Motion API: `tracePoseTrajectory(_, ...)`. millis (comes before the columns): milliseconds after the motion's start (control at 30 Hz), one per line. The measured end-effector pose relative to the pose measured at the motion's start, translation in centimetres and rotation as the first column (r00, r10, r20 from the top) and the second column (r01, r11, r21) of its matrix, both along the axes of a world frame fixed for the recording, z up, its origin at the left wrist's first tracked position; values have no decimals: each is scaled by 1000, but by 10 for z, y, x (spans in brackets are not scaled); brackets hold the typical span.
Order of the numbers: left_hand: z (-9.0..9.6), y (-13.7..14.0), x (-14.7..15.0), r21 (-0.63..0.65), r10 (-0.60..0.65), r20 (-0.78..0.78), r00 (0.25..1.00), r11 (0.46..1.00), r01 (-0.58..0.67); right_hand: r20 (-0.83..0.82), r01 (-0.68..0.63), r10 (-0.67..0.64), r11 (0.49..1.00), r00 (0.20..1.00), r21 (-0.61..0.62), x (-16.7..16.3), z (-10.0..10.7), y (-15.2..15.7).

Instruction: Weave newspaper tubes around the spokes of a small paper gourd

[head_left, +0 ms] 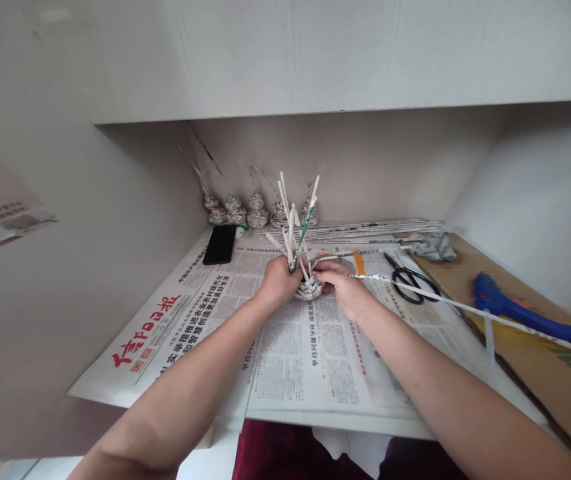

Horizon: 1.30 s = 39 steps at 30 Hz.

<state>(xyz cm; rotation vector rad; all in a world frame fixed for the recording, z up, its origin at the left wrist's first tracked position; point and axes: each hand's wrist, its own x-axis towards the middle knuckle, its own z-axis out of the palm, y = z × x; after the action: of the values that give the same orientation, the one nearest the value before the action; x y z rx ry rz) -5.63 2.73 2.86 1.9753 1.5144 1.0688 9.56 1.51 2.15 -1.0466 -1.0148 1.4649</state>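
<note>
A small woven paper basket (309,289) made of rolled newspaper sits on the newspaper sheets, its paper stakes (291,230) sticking up. My left hand (280,279) is closed around its left side and the bases of some stakes. At its right side my right hand (341,283) pinches a paper strand against the rim. That long white paper tube (445,300) runs off to the right past the scissors and over the blue glue gun. Another thin tube leaves the basket toward the right behind my right hand. My fingertips are partly hidden by the stakes.
Several woven gourd shapes (257,211) line the back wall. A black phone (220,245) lies at the left. Loose paper tubes (365,230) lie along the back. Black scissors (415,285), a crumpled cloth (435,247) and the glue gun (525,310) on cardboard are at the right. A cabinet (335,60) overhangs.
</note>
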Motion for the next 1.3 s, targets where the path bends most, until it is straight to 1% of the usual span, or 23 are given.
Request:
tracePoseTrajectory(100, 1, -1, 0, -3, 6, -29, 1000, 1000, -6, -13, 61, -61, 998, 998, -4, -1, -2, -1)
tracePoseTrajectory(167, 1, -2, 0, -8, 18, -50, 999, 1000, -18, 0, 106, -106, 994, 994, 16, -3, -2, -2)
tracePoseTrajectory(300, 1, -2, 1, 7, 27, -82, 996, 1000, -26, 69, 195, -206, 971, 976, 138, -6, -6, -3)
tracePoseTrajectory(367, 0, -2, 1, 7, 27, -95, 995, 1000, -26, 106, 213, -238, 955, 965, 206, -6, -10, -1)
tracePoseTrajectory(500, 0, -1, 1, 9, 42, -89, 995, 999, -42, 201, 202, -271, 930, 942, 308, -4, -17, 2)
tracePoseTrajectory(567, 0, -2, 1, 11, 48, -76, 996, 999, -47, 239, 189, -291, 909, 926, 372, -2, -18, 2)
tracePoseTrajectory(667, 1, -2, 1, 5, 65, -65, 996, 998, -65, 282, 154, -306, 877, 909, 454, 0, -17, 1)
tracePoseTrajectory(767, 2, -3, 2, -9, 58, -52, 997, 998, -59, 310, 102, -286, 862, 907, 496, 3, -13, 0)
tracePoseTrajectory(933, 1, -3, 4, -6, -37, 59, 998, 999, 37, 325, 74, -261, 868, 909, 491, 4, -7, 0)
tracePoseTrajectory(1033, -1, -3, 5, -16, -29, 85, 996, 999, 30, 351, 106, -287, 885, 891, 453, 3, -6, -1)
tracePoseTrajectory(1100, -1, -3, 5, -18, -9, 83, 996, 1000, 11, 404, 137, -328, 891, 854, 433, 5, -5, -2)
tracePoseTrajectory(1167, -1, -4, 6, -21, 6, 75, 997, 1000, -5, 479, 150, -367, 889, 797, 432, 8, -3, -2)
tracePoseTrajectory(1200, -1, -4, 6, -22, 16, 70, 997, 1000, -14, 518, 148, -368, 897, 772, 417, 10, -1, -2)
tracePoseTrajectory(1233, -1, -4, 6, -21, 25, 65, 998, 1000, -23, 559, 132, -341, 915, 756, 380, 11, 2, -2)
tracePoseTrajectory(1267, 0, -4, 6, -19, 35, 60, 998, 999, -34, 598, 109, -284, 944, 749, 312, 12, 5, -3)
tracePoseTrajectory(1300, 0, -4, 6, -15, 42, 56, 998, 999, -41, 629, 73, -191, 975, 754, 210, 12, 8, -5)
